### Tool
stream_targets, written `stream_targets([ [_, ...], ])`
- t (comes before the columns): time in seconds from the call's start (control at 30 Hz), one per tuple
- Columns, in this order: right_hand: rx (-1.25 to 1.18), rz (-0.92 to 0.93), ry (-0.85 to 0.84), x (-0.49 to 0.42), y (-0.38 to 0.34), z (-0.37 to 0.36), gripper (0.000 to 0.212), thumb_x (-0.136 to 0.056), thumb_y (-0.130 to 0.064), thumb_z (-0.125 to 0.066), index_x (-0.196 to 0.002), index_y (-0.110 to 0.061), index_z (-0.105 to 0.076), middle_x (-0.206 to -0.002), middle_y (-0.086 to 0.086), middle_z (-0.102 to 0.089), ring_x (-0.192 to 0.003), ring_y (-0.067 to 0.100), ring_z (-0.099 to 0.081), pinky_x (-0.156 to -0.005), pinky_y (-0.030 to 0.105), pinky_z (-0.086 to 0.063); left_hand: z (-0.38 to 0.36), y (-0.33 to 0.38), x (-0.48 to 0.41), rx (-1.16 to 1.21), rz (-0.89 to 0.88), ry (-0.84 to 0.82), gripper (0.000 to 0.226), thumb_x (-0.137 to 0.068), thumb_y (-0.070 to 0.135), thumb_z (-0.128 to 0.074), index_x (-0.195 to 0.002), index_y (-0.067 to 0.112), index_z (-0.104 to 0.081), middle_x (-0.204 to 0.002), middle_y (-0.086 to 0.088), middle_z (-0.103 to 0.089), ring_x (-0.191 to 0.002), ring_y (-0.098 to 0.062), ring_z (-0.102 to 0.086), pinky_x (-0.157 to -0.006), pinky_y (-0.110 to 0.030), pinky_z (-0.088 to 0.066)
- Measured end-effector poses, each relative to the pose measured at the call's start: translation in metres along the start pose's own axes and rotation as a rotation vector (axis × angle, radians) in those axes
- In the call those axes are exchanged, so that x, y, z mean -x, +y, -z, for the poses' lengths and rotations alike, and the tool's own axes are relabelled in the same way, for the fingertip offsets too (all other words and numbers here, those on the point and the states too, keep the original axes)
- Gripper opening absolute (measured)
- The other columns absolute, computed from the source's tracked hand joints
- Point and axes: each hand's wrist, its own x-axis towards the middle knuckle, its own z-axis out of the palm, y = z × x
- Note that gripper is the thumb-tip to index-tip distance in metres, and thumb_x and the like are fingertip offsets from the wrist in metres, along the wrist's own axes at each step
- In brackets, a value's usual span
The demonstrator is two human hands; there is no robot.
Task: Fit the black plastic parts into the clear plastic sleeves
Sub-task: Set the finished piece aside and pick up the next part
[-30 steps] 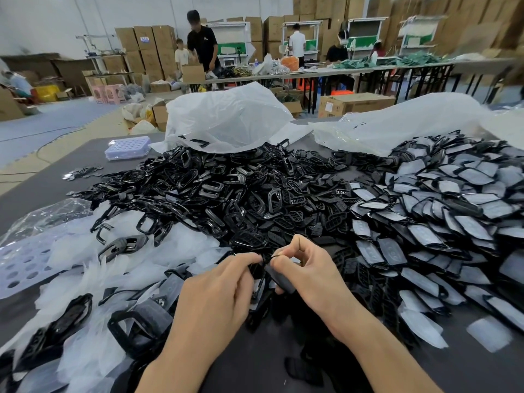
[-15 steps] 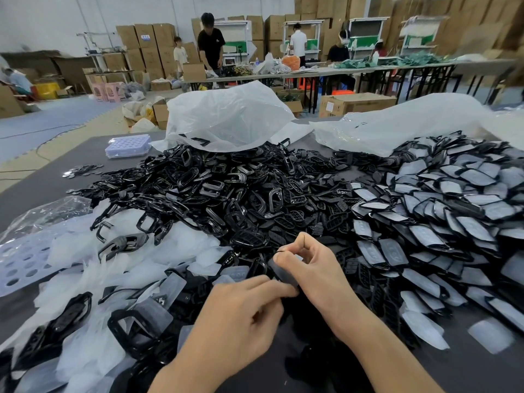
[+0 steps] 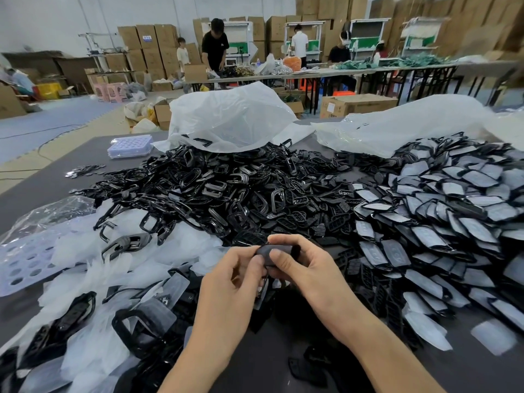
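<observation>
Both hands meet low in the middle of the head view over a dark table (image 3: 34, 188). My left hand (image 3: 229, 285) and my right hand (image 3: 306, 268) pinch one small black plastic part (image 3: 265, 251) between thumbs and fingertips; whether a sleeve is round it I cannot tell. A big heap of loose black parts (image 3: 226, 194) lies just beyond the hands. Clear plastic sleeves (image 3: 93, 268) are strewn to the left. Sleeved parts (image 3: 453, 211) are piled in overlapping rows on the right.
Two large white plastic bags (image 3: 232, 117) lie at the table's far side, and a pale perforated tray (image 3: 130, 146) sits at the far left. Another perforated sheet (image 3: 22, 265) lies at the left edge. People work at long tables (image 3: 340, 72) behind, among stacked cartons.
My left hand has come up off the pile to meet the right hand. Both now hold the part slightly higher and turned, its dark side toward the camera.
</observation>
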Motion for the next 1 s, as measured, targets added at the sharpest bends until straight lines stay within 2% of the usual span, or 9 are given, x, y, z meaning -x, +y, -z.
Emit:
stream_targets([
  [0.1, -0.041, -0.010, 0.031, -0.001, 0.002, -0.001, 0.019, -0.097, -0.013, -0.064, -0.100, -0.028, -0.075, -0.094, 0.003, -0.078, -0.082, 0.019, -0.075, -0.078, 0.021, -0.057, -0.001, 0.001, -0.001, 0.030, 0.034, 0.020, 0.012, -0.099, 0.023, -0.057, -0.094, 0.028, -0.066, -0.076, 0.004, -0.069, -0.068, -0.016, -0.063, -0.069, -0.040, -0.054],
  [0.23, -0.056, -0.006, 0.052, -0.002, 0.002, 0.000, 0.015, -0.099, -0.010, -0.062, -0.099, -0.020, -0.074, -0.090, 0.004, -0.077, -0.077, 0.021, -0.075, -0.074, 0.021, -0.058, -0.001, 0.002, -0.001, 0.061, 0.025, 0.013, 0.015, -0.100, 0.019, -0.056, -0.094, 0.030, -0.065, -0.074, 0.003, -0.067, -0.069, -0.018, -0.061, -0.068, -0.038, -0.052],
  [0.4, -0.052, -0.016, 0.062, -0.002, 0.003, 0.000, 0.016, -0.099, -0.011, -0.064, -0.092, -0.022, -0.074, -0.089, 0.006, -0.076, -0.077, 0.023, -0.075, -0.073, 0.021, -0.058, -0.001, -0.001, -0.001, 0.054, 0.016, 0.005, 0.023, -0.100, 0.022, -0.054, -0.092, 0.042, -0.063, -0.072, 0.005, -0.066, -0.068, -0.016, -0.061, -0.066, -0.035, -0.050],
  [0.57, 0.039, -0.012, 0.054, -0.002, 0.004, 0.002, 0.005, -0.098, -0.015, -0.066, -0.100, -0.017, -0.070, -0.086, 0.004, -0.076, -0.075, 0.024, -0.077, -0.070, 0.020, -0.058, -0.001, -0.003, -0.001, 0.025, 0.021, -0.001, 0.025, -0.101, 0.023, -0.049, -0.094, 0.044, -0.062, -0.072, 0.004, -0.067, -0.067, -0.020, -0.060, -0.065, -0.041, -0.050],
  [0.73, 0.279, 0.034, 0.011, -0.001, 0.007, 0.006, 0.004, -0.102, -0.025, -0.062, -0.101, -0.029, -0.062, -0.086, 0.002, -0.079, -0.071, 0.020, -0.076, -0.068, 0.019, -0.055, 0.001, -0.006, -0.001, -0.016, 0.017, -0.006, 0.024, -0.101, 0.025, -0.048, -0.096, 0.042, -0.063, -0.069, 0.007, -0.065, -0.060, -0.011, -0.057, -0.059, -0.032, -0.048],
  [0.87, 0.315, 0.030, -0.027, 0.001, 0.004, 0.008, 0.020, -0.103, -0.028, -0.060, -0.089, -0.042, -0.059, -0.083, 0.003, -0.079, -0.062, 0.018, -0.073, -0.065, 0.022, -0.055, 0.002, -0.007, -0.001, -0.016, 0.011, 0.002, 0.022, -0.102, 0.023, -0.049, -0.097, 0.037, -0.065, -0.069, 0.006, -0.066, -0.061, -0.007, -0.057, -0.060, -0.026, -0.047],
  [0.93, 0.313, 0.038, -0.027, 0.001, 0.002, 0.010, 0.018, -0.103, -0.028, -0.060, -0.089, -0.039, -0.059, -0.081, 0.005, -0.078, -0.059, 0.018, -0.071, -0.062, 0.024, -0.055, 0.001, -0.006, -0.001, -0.005, -0.010, 0.016, 0.020, -0.103, 0.025, -0.049, -0.105, 0.037, -0.064, -0.072, 0.006, -0.068, -0.063, -0.006, -0.059, -0.062, -0.019, -0.047],
  [1.0, 0.286, 0.080, 0.067, -0.001, -0.003, 0.016, 0.006, -0.102, -0.027, -0.060, -0.097, -0.030, -0.060, -0.082, 0.004, -0.078, -0.059, 0.018, -0.072, -0.059, 0.022, -0.055, 0.000, -0.006, -0.001, 0.023, -0.005, 0.010, 0.020, -0.101, 0.037, -0.046, -0.116, 0.041, -0.059, -0.076, 0.005, -0.069, -0.068, -0.008, -0.061, -0.066, -0.016, -0.048],
])
